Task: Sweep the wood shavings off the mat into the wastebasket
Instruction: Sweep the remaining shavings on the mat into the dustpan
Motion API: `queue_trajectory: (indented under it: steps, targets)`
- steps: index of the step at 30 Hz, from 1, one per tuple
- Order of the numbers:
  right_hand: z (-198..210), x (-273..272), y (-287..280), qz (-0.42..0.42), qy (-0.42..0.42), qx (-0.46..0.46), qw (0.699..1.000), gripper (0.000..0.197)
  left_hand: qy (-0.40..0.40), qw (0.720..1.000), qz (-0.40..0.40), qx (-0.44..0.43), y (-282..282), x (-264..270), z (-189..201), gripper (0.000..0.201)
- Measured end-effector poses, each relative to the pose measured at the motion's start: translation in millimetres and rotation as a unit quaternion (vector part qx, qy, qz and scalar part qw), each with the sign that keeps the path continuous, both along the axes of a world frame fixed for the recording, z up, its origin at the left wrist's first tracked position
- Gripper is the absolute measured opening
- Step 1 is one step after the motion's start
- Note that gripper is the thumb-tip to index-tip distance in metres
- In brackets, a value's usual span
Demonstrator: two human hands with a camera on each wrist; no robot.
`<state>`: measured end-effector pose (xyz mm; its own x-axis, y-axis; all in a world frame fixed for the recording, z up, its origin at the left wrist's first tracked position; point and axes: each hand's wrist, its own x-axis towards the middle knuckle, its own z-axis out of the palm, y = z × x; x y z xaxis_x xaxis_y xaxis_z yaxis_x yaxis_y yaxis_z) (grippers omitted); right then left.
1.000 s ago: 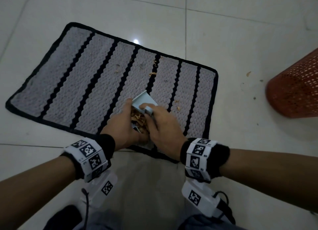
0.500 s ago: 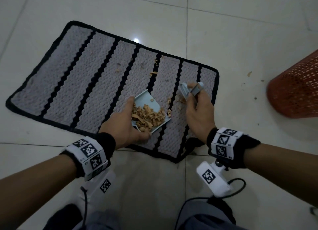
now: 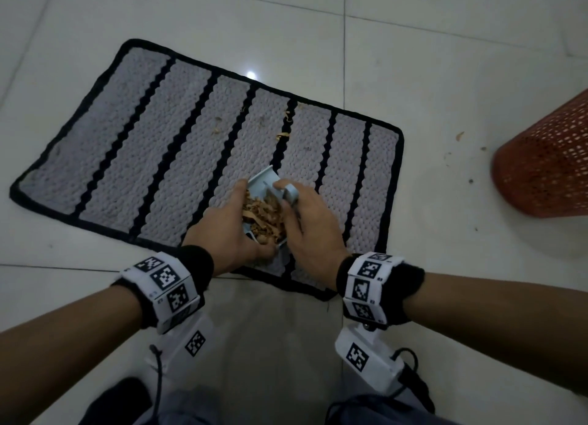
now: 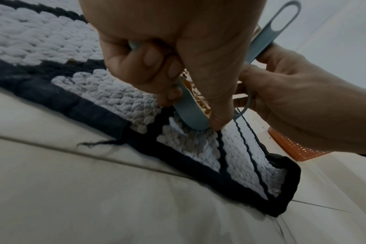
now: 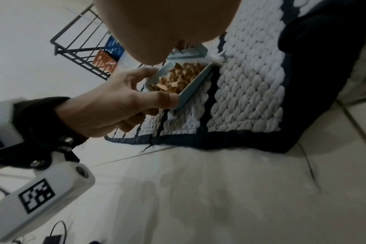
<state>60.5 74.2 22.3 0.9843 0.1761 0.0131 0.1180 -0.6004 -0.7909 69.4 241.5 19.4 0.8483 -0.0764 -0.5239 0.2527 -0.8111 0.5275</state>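
A: One mat (image 3: 159, 157) on the tile floor (image 3: 445, 58), grey with black stripes, and both hands are down at its near edge!

B: Left hand (image 3: 227, 225) grips the one pale blue dustpan (image 3: 265, 179), thumb on its near rim, fingers curled round the handle end. The pan's corner sits on the mat.

A: And it's loaded: one heap of wood shavings (image 3: 262, 214) fills the pan.

B: Right hand (image 3: 307, 222) is closed round one small blue brush (image 3: 291, 193), held right over the pan's right side. From the left wrist view its looped handle (image 4: 282, 21) sticks up past the knuckles.

A: Stragglers?

B: About four loose curls (image 3: 283, 135) sit on the mat's far half, well apart from the pan, plus a few flecks (image 3: 459, 135) on the tiles.

A: One orange mesh wastebasket (image 3: 547, 167) stands off the mat's right end, apart from both hands.

B: One black wire rack (image 5: 82, 47) shows in the right wrist view.
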Motion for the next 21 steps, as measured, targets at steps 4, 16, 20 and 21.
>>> queue_trajectory:
  steps: [4,16,20,21]
  targets:
    - [2.9,-6.3,4.0,0.027,0.004,0.011,1.0,0.038,-0.01,1.0,0.0,-0.019,1.6,-3.1,-1.5,0.131]
    - [23.4,13.4,-13.0,0.023,-0.011,0.019,1.0,0.021,-0.073,0.993,0.057,-0.074,13.1,-18.1,-10.3,0.127]
    - [39.3,24.8,-20.0,-0.003,-0.036,0.033,0.999,0.017,-0.067,0.99,0.074,-0.103,11.0,-20.2,-12.1,0.132]
    - [42.7,27.9,-21.5,-0.012,-0.037,0.038,0.999,0.017,-0.067,0.989,0.076,-0.11,10.4,-20.1,-12.1,0.132]
